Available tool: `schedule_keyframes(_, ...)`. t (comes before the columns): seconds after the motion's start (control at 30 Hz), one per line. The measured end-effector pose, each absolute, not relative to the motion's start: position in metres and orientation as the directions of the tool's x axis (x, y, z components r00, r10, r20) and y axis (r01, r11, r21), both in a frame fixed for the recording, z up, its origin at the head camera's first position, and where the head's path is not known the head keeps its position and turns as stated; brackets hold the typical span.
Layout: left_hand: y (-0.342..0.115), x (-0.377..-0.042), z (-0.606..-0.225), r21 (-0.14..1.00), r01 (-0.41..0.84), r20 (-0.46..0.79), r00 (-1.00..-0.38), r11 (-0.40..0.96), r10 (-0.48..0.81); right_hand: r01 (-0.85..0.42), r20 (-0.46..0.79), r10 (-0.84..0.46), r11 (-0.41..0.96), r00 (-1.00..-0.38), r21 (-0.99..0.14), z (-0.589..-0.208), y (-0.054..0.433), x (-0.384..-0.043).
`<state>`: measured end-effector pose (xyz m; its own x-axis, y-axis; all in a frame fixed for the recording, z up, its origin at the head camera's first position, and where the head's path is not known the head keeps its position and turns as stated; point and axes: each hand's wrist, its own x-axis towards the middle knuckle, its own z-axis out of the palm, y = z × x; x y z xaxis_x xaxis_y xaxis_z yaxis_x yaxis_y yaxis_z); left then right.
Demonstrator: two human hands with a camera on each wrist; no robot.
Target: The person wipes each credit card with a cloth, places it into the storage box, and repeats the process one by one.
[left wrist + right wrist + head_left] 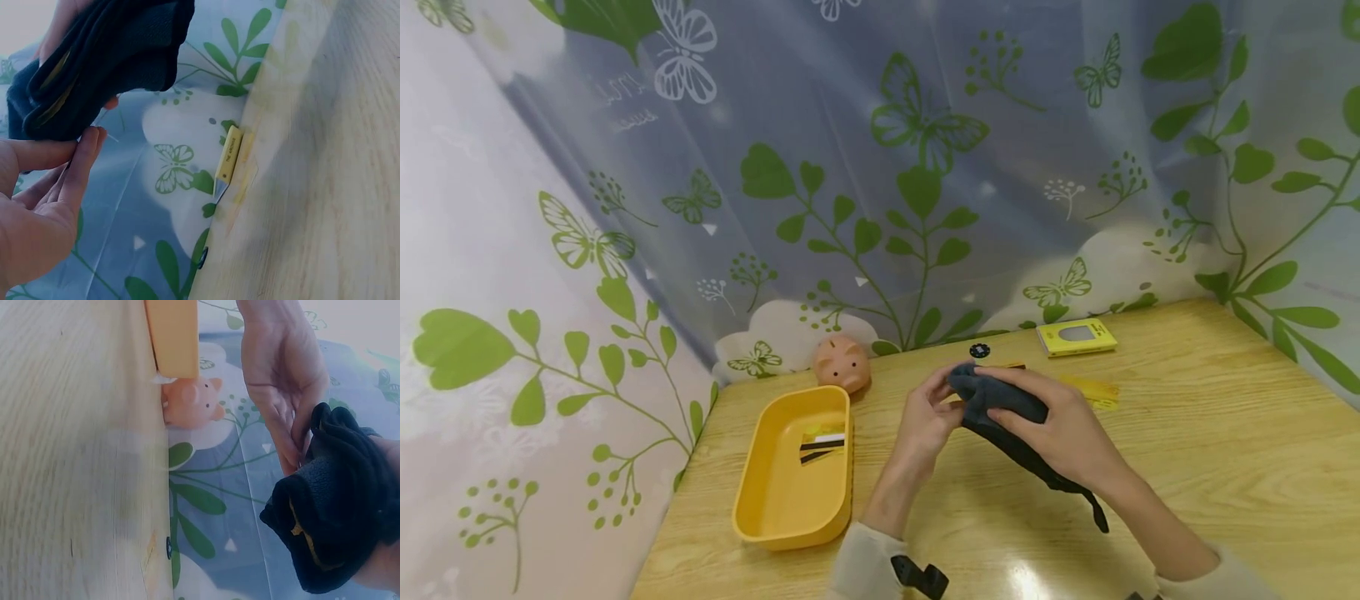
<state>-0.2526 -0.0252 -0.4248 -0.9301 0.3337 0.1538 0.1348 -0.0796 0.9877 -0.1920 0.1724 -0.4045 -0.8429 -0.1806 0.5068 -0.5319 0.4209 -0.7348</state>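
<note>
A dark cloth pouch (1006,398) with a thin strap trailing off its lower right end is held up over the table. My right hand (1075,429) grips its body, thumb on the near side and fingers over the top. At the other end, my left hand (925,423) pinches the edge between thumb and fingertips. In the left wrist view the pouch (106,72) shows folded layers with yellowish strips between them. A gap with a yellowish edge inside shows on the pouch (334,506) in the right wrist view.
Left of my hands stands a yellow tray (752,500) holding a few small black, white and yellow pieces. Behind it sits a pink piggy bank (841,364). Farther back lie a round black chip (980,351), a yellow box (1077,337) and a see-through yellow piece (1097,392). A patterned curtain (850,108) hangs behind.
</note>
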Motion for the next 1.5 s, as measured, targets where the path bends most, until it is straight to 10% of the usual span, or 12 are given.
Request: schedule_keyframes(1.5,-0.034,-0.254,-0.417,0.971,0.125,0.181,-0.940,-0.201,0.290,-0.459,0.507,-0.062,0.529,-0.860,-0.714,-0.402,0.204,-0.202)
